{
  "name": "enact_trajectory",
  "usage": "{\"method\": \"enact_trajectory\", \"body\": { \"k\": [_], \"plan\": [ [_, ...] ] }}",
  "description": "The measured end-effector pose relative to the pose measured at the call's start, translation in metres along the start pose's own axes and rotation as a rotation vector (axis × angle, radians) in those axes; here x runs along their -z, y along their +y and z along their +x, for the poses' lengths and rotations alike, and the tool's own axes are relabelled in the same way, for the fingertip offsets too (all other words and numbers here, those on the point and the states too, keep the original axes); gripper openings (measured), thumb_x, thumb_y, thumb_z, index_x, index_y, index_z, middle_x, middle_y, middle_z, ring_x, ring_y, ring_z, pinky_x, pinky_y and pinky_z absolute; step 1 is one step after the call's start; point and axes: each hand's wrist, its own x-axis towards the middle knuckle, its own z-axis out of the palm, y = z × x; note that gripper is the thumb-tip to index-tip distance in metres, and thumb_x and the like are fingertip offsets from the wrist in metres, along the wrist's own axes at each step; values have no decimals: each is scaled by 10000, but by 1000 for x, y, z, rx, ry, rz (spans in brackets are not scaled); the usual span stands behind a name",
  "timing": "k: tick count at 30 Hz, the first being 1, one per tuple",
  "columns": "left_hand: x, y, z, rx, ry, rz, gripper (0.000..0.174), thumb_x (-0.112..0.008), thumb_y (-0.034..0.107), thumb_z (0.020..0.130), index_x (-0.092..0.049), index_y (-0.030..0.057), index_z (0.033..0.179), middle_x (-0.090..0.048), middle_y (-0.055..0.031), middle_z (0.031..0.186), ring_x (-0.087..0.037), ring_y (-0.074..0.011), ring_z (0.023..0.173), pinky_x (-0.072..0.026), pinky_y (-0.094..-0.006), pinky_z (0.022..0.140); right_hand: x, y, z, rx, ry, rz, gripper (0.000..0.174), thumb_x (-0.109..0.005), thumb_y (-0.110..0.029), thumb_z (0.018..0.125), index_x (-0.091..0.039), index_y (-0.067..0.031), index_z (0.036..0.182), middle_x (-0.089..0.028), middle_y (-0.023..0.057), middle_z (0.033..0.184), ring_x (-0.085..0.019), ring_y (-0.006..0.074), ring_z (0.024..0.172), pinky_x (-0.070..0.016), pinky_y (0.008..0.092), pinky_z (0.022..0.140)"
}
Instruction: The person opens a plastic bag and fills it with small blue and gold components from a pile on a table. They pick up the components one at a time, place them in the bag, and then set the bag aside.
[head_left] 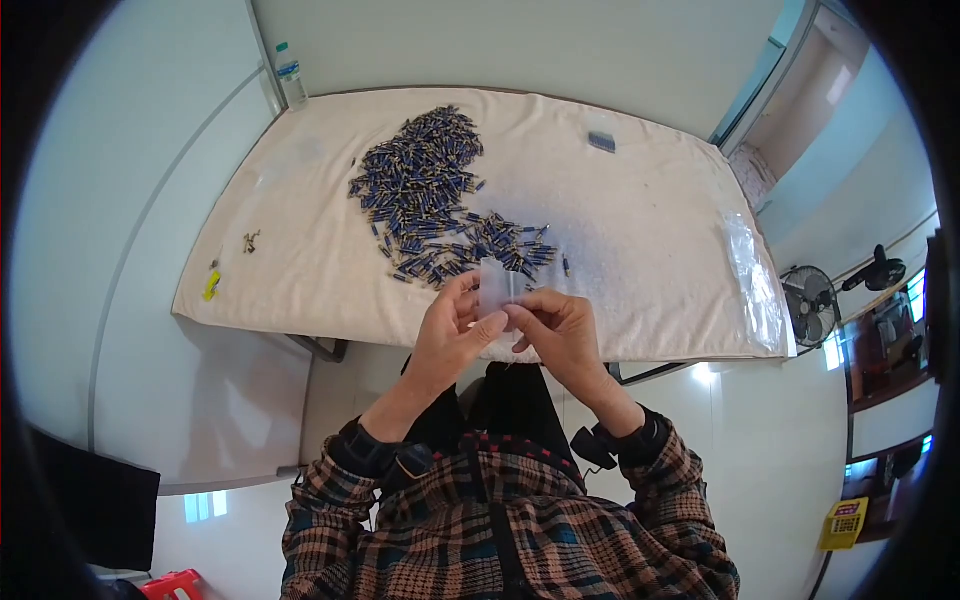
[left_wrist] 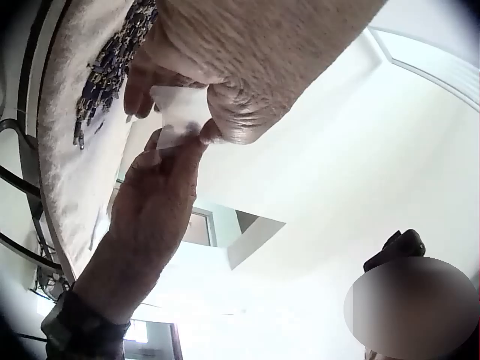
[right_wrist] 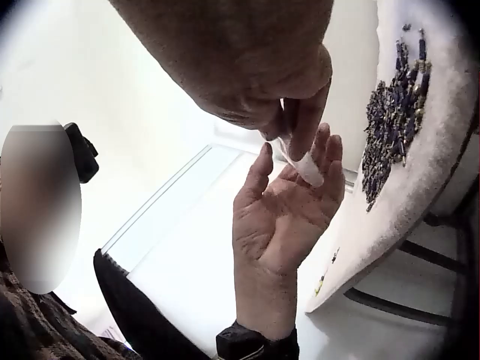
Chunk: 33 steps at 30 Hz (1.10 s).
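Note:
A small clear plastic bag (head_left: 493,284) is held upright between both hands, over the table's near edge. My left hand (head_left: 452,325) has its thumb at the bag's lower front and its fingers behind it. From the other side, my right hand (head_left: 562,332) pinches the bag's edge between thumb and fingers. The bag also shows as a whitish sheet (left_wrist: 180,111) between the hands in the left wrist view. Just beyond the hands lies a large pile of dark blue, brass-ended cylindrical pieces (head_left: 420,175), with some scattered at its near end.
A cream cloth covers the table (head_left: 640,230). On it are a dark bundle (head_left: 602,142), clear plastic (head_left: 745,275) along the right edge, a yellow item (head_left: 212,286) and small brass-coloured bits (head_left: 252,241). A water bottle (head_left: 290,76) stands at the far left corner; a fan (head_left: 810,305) is at right.

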Motion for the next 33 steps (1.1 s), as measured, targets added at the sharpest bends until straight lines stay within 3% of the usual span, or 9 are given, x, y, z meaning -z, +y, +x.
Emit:
{"method": "enact_trajectory", "body": {
  "k": [4, 7, 12, 14, 17, 18, 22, 25, 33],
  "plan": [
    [9, -4, -3, 17, 26, -26, 340, -556, 183, 950, -459, 11, 1227, -604, -86, 1119, -615, -145, 988, -537, -277, 790, -3, 5, -3, -59, -34, 85, 152, -584, -96, 927, -666, 26, 889, -628, 28, 782, -570, 52, 661, -506, 207, 505],
    [13, -3, -2, 52, 54, -101, 264, -578, 136, 927, -499, -13, 1130, -626, -65, 1020, -616, -109, 924, -566, -265, 677, -1, 5, 1, -73, -50, 107, 176, -592, -132, 930, -670, 21, 889, -620, 17, 755, -555, 41, 654, -500, 208, 497],
    [28, -11, -4, 159, 74, -79, 227, -572, 137, 930, -541, -9, 1100, -640, -68, 1019, -615, -134, 984, -547, -290, 775, 8, 8, 4, -81, -7, -25, 170, -607, -140, 920, -675, 10, 877, -608, -10, 723, -535, 22, 645, -463, 186, 485],
    [28, -14, -1, 78, 38, -158, 155, -570, 117, 926, -559, 0, 1027, -639, -67, 1025, -616, -134, 974, -531, -307, 816, 7, 12, 7, -74, 20, -85, 164, -612, -138, 916, -675, 7, 873, -604, -18, 718, -529, 18, 639, -448, 176, 484],
    [24, -15, -4, 55, 29, -272, 90, -585, 96, 916, -559, 23, 961, -633, -48, 986, -608, -116, 910, -517, -291, 809, 7, 27, 10, 217, 58, -251, 136, -616, -123, 908, -676, -2, 887, -597, -30, 703, -509, 7, 627, -413, 164, 516],
    [23, -13, -3, 57, 34, -342, 72, -601, 85, 908, -550, 41, 933, -629, -29, 944, -600, -98, 851, -511, -266, 781, 8, 28, 9, 215, 60, -252, 136, -616, -123, 908, -676, -2, 887, -597, -30, 703, -509, 7, 627, -413, 164, 516],
    [32, -20, 1, -9, 85, -431, 114, -631, 53, 886, -520, 72, 893, -595, 7, 870, -578, -74, 763, -493, -227, 718, 10, 25, 13, 113, 92, -106, 128, -627, -126, 900, -679, -9, 907, -613, -28, 719, -501, 10, 626, -404, 173, 556],
    [44, -17, 0, -24, 152, -422, 141, -642, 36, 875, -509, 78, 902, -567, 19, 845, -562, -69, 734, -479, -216, 687, 17, 17, 17, -181, -5, 98, 134, -623, -106, 899, -658, 3, 969, -621, -22, 756, -525, 43, 629, -428, 186, 591],
    [56, -12, -7, -76, 251, -139, 177, -656, 42, 867, -518, 69, 975, -545, 19, 839, -531, -61, 695, -441, -194, 641, 8, 22, 18, -279, -237, 218, 110, -666, -128, 868, -684, -23, 841, -631, -11, 753, -520, 37, 588, -408, 184, 529]
  ]
}}
